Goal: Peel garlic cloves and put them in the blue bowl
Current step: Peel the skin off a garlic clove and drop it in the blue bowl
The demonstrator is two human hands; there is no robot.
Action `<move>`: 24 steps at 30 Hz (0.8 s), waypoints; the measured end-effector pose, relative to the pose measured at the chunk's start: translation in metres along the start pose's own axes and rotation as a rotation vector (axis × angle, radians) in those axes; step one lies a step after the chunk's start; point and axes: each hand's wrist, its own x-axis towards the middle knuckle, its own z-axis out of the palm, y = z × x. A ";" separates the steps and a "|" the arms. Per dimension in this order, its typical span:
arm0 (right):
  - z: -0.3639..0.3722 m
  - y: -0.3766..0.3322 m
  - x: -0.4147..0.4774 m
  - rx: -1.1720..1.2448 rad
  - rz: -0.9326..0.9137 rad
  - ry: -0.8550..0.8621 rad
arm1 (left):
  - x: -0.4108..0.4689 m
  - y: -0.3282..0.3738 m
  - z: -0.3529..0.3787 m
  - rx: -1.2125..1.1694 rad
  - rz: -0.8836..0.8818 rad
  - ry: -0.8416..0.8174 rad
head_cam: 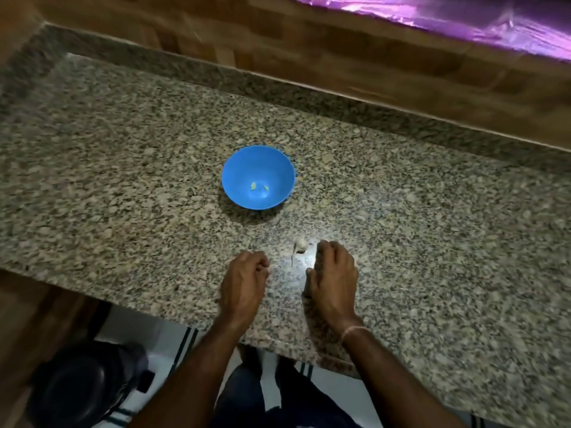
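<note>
A blue bowl [258, 177] stands on the speckled granite counter [123, 168], with two small pale garlic pieces [259, 187] at its bottom. Nearer to me, a small garlic bulb [299, 245] with a thin stem lies on the counter between my hands. My left hand [244, 279] rests on the counter to the left of it, its fingers loosely curled, and nothing shows in it. My right hand [335, 273] lies flat on the counter just right of the bulb, fingers pointing away from me. The fingertips are close to the bulb; touching or not is unclear.
A raised granite ledge [309, 97] and a brown tiled wall [278, 41] run along the back of the counter. The counter's front edge [154, 313] is under my forearms. On the floor below left stands a dark round object [83, 384].
</note>
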 end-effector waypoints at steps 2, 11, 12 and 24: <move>-0.001 0.002 0.006 -0.047 -0.011 -0.026 | 0.002 0.001 -0.001 0.018 0.009 -0.009; -0.007 -0.002 0.020 -0.065 -0.001 -0.017 | 0.065 0.053 -0.041 0.032 0.105 0.288; -0.007 -0.005 0.022 -0.062 0.005 -0.023 | 0.081 0.055 -0.046 0.054 0.117 0.310; -0.005 -0.003 0.020 0.070 0.042 -0.016 | 0.056 0.058 -0.019 -0.029 0.329 0.021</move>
